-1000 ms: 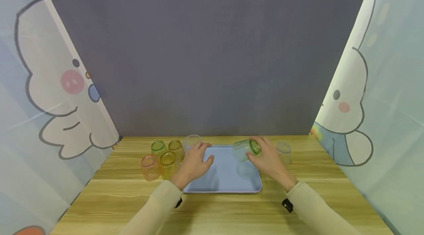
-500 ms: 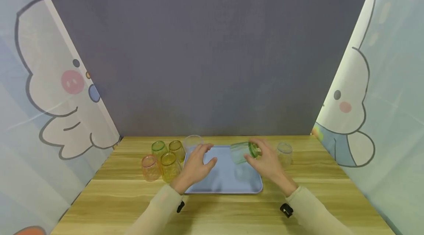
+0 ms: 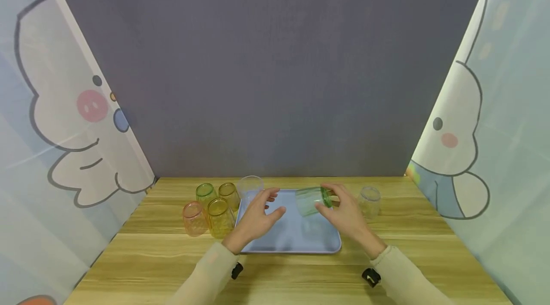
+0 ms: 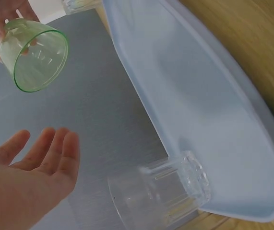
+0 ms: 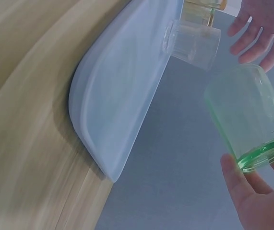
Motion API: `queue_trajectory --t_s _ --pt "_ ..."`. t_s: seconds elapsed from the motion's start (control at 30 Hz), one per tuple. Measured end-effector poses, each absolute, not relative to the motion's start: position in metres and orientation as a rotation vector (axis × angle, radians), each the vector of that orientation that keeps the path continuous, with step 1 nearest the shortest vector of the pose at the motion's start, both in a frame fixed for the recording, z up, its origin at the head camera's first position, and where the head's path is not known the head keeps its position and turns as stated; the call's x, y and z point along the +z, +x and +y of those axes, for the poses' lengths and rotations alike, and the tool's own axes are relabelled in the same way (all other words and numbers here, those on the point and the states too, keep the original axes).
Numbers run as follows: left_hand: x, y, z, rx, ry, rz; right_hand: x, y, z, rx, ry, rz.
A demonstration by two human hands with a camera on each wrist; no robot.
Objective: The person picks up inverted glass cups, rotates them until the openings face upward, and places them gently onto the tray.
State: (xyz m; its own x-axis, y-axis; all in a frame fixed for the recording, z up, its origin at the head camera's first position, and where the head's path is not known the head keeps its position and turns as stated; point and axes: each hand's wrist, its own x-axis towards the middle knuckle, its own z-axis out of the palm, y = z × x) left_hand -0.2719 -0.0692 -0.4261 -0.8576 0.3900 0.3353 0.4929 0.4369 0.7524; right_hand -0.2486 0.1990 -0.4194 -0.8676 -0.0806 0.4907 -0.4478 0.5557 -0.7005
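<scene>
since a second ago the right hand [image 3: 348, 216] has been carrying the green glass [image 3: 312, 199] leftward over the tray [image 3: 296, 240], and the left hand [image 3: 257, 219] has been lifting off the tray, fingers spreading. right fingers are curling round the glass near its base, holding it on its side in the air with the mouth pointing toward the left hand. the left hand is hovering open, holding nothing, palm facing the glass. a clear glass [image 3: 249, 185] is standing at the tray's far left corner. another clear glass [image 3: 369, 202] is standing on the table [image 3: 129, 247] right of the tray. four coloured glasses [image 3: 210, 207] are sitting left of it.
</scene>
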Motion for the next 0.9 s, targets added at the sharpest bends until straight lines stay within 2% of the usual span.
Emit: queue_trajectory --t_s 0.9 --pt "-0.427 -0.273 -0.066 -1.746 -0.815 -2.506 -0.42 -0.248 0.186 1.606 0.436 -2.311"
